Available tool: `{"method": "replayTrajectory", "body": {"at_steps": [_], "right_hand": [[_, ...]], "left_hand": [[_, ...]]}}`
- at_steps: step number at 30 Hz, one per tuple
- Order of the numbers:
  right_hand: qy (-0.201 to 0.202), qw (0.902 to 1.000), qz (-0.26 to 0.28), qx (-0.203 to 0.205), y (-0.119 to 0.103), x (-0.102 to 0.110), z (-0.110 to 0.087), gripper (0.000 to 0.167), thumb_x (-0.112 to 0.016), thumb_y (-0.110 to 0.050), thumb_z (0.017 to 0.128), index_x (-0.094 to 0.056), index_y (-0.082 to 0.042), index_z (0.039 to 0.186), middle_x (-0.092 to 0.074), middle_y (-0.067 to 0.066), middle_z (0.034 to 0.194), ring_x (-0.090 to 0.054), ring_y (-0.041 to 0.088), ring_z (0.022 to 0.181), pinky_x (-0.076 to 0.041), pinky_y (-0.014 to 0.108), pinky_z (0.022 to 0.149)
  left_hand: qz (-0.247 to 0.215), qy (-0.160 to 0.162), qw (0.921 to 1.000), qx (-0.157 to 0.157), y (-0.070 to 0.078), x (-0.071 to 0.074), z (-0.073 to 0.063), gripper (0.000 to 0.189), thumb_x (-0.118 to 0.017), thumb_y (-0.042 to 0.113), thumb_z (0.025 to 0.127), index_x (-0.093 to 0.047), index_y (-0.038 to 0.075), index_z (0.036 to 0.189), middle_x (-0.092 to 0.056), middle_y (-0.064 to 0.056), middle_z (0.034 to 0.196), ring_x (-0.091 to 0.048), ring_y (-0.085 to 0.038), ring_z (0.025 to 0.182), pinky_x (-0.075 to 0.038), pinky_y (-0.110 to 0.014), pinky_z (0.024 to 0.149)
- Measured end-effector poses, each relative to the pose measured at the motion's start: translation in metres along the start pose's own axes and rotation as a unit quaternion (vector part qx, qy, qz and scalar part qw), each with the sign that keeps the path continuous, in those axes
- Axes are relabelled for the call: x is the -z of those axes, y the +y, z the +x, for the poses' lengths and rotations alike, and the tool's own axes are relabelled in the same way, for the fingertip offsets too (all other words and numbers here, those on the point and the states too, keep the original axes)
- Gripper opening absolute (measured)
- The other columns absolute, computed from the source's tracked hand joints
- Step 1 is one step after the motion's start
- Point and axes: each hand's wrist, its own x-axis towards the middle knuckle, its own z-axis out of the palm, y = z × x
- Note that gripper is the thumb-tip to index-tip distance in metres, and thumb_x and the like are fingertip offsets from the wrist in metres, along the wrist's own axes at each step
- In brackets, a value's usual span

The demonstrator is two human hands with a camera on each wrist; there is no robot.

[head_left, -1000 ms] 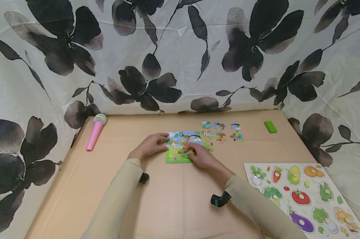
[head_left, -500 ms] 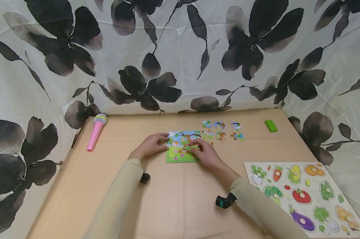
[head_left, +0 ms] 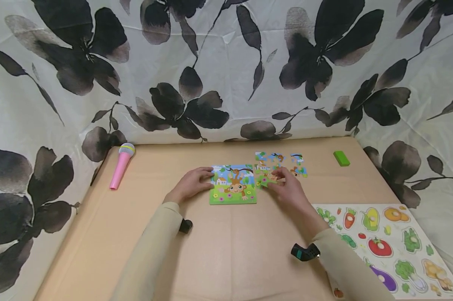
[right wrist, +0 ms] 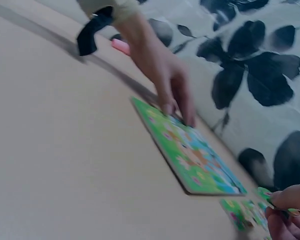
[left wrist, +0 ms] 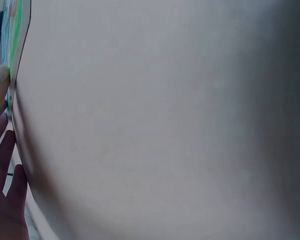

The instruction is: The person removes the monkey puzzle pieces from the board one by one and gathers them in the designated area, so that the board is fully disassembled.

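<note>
A square monkey puzzle board with a green lower edge lies flat on the table. My left hand rests at its left edge, fingers and thumb spread fairly straight against it; the left wrist view shows the thumb at the board's edge. Right of the board, my right hand pinches a small green puzzle piece between thumb and fingers, over the group of loose pieces. Loose puzzle pieces lie in rough rows there, some hidden behind my right hand.
A pink toy microphone lies at the back left. At the back right is a green block. A white vegetable board covers the front right, partly under my right forearm. A floral cloth hangs behind the table.
My right hand has moved right, from over the puzzle board to the loose pieces, uncovering the monkey picture. My left hand has stayed at the board's left edge.
</note>
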Motion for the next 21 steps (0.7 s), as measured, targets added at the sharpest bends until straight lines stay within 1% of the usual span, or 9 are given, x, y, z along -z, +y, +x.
{"method": "replayTrajectory", "body": {"at_steps": [3,4,6,8,10,12,14,18,21], "right_hand": [[0.039,0.9992,-0.001,-0.011,0.006,0.017,0.001,0.039,-0.070,-0.024,0.091,-0.056,-0.007,0.123,-0.055,0.015,0.123,-0.064,0.028,0.101,-0.051,0.034,0.077],[0.046,0.9988,-0.005,-0.013,0.008,0.022,0.001,0.037,-0.070,-0.024,0.091,-0.058,-0.007,0.121,-0.056,0.015,0.124,-0.065,0.028,0.104,-0.050,0.034,0.080],[0.051,0.9986,-0.014,-0.011,0.012,0.030,0.001,0.035,-0.068,-0.024,0.092,-0.061,-0.004,0.121,-0.056,0.016,0.131,-0.064,0.030,0.108,-0.049,0.037,0.085],[0.037,0.9989,-0.026,-0.012,0.016,0.036,0.000,0.035,-0.065,-0.023,0.095,-0.062,-0.003,0.123,-0.052,0.018,0.138,-0.061,0.032,0.113,-0.050,0.040,0.088],[0.016,0.9992,-0.032,-0.015,0.019,0.039,-0.001,0.035,-0.061,-0.021,0.097,-0.061,-0.002,0.126,-0.050,0.018,0.142,-0.057,0.034,0.117,-0.050,0.040,0.089],[-0.005,0.9990,-0.039,-0.020,0.022,0.041,-0.001,0.035,-0.059,-0.019,0.098,-0.060,-0.002,0.128,-0.051,0.019,0.140,-0.055,0.035,0.119,-0.050,0.041,0.090],[-0.021,0.9987,-0.039,-0.023,0.025,0.042,-0.001,0.034,-0.059,-0.017,0.098,-0.060,-0.002,0.129,-0.055,0.020,0.135,-0.053,0.035,0.119,-0.049,0.041,0.091],[-0.039,0.9981,-0.043,-0.018,0.028,0.044,-0.002,0.033,-0.058,-0.014,0.099,-0.061,-0.001,0.129,-0.055,0.021,0.134,-0.050,0.038,0.123,-0.046,0.046,0.097],[-0.044,0.9976,-0.050,-0.016,0.029,0.046,-0.001,0.032,-0.058,-0.014,0.099,-0.062,-0.003,0.128,-0.054,0.021,0.136,-0.049,0.039,0.124,-0.046,0.047,0.095]], "left_hand": [[0.002,0.004,1.0000,-0.001,0.001,0.000,0.000,0.048,-0.073,0.029,0.090,-0.063,0.006,0.131,-0.049,-0.005,0.146,-0.039,-0.027,0.138,-0.029,-0.045,0.115],[0.002,0.005,1.0000,-0.001,0.002,0.000,0.000,0.049,-0.072,0.029,0.090,-0.062,0.005,0.131,-0.048,-0.006,0.147,-0.039,-0.028,0.138,-0.029,-0.045,0.115],[0.002,0.007,1.0000,-0.001,0.002,0.000,-0.001,0.049,-0.072,0.028,0.090,-0.062,0.004,0.131,-0.048,-0.007,0.147,-0.039,-0.028,0.138,-0.029,-0.045,0.115],[0.000,0.009,1.0000,-0.001,0.002,-0.001,-0.001,0.049,-0.072,0.027,0.090,-0.062,0.003,0.131,-0.048,-0.008,0.147,-0.039,-0.029,0.138,-0.029,-0.044,0.116],[-0.003,0.010,0.9999,0.001,0.002,-0.001,-0.001,0.048,-0.072,0.027,0.090,-0.062,0.003,0.131,-0.048,-0.008,0.147,-0.039,-0.028,0.138,-0.029,-0.044,0.116],[-0.005,0.012,0.9999,0.003,0.002,-0.002,-0.001,0.048,-0.072,0.027,0.091,-0.062,0.003,0.131,-0.048,-0.008,0.147,-0.039,-0.028,0.138,-0.029,-0.043,0.116],[-0.007,0.013,0.9999,0.004,0.002,-0.002,-0.001,0.047,-0.072,0.027,0.091,-0.062,0.003,0.131,-0.049,-0.008,0.146,-0.040,-0.028,0.138,-0.029,-0.043,0.116],[-0.005,0.012,0.9999,0.003,0.002,-0.002,-0.001,0.047,-0.071,0.027,0.091,-0.063,0.003,0.130,-0.049,-0.007,0.146,-0.040,-0.028,0.138,-0.030,-0.043,0.115],[-0.006,0.011,0.9999,0.004,0.002,-0.002,-0.002,0.047,-0.071,0.027,0.091,-0.062,0.003,0.131,-0.049,-0.007,0.146,-0.040,-0.028,0.138,-0.030,-0.043,0.115]]}}
